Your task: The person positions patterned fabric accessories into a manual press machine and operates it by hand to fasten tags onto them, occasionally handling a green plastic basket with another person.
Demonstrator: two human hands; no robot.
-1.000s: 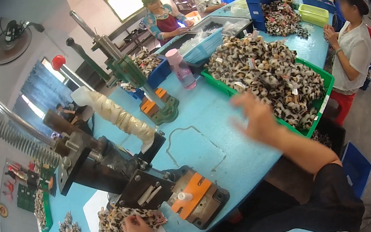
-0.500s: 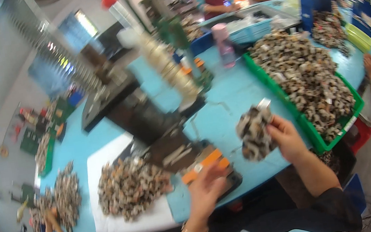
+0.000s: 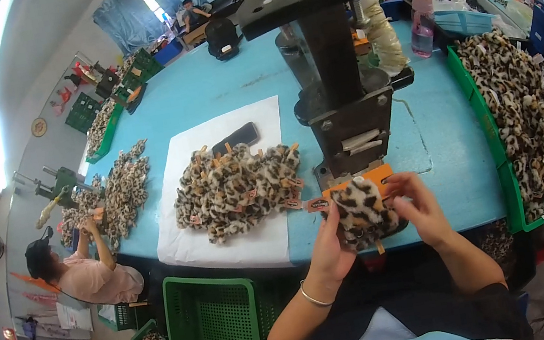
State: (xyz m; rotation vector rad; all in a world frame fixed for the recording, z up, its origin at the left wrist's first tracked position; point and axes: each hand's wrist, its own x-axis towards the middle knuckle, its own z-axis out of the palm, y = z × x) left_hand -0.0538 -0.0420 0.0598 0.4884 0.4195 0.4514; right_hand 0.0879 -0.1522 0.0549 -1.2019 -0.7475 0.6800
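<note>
A small leopard-print plush piece (image 3: 358, 207), furry with black and brown spots, is in my left hand (image 3: 328, 248), at the base of a black hand press (image 3: 337, 88). My left thumb and fingers close on its left edge. A small printed tag (image 3: 316, 204) sticks out at that side, and a tan strip shows below the plush. My right hand (image 3: 422, 211) is at the plush's right side, thumb and fingers apart, with the index finger by the orange part (image 3: 378, 174) of the press base. Whether its fingertips touch the fur is hard to tell.
Left of the press, a pile of similar plush pieces (image 3: 240, 193) and a dark phone (image 3: 236, 139) lie on a white sheet (image 3: 176, 238). A green tray (image 3: 514, 210) heaped with plush stands right. Below the table edge is a green basket (image 3: 214, 336). Co-workers (image 3: 92, 269) work nearby.
The view has swung left. The plush piece, held up in my right hand before, is now at the press base in my left hand. My right hand has let go of it.
</note>
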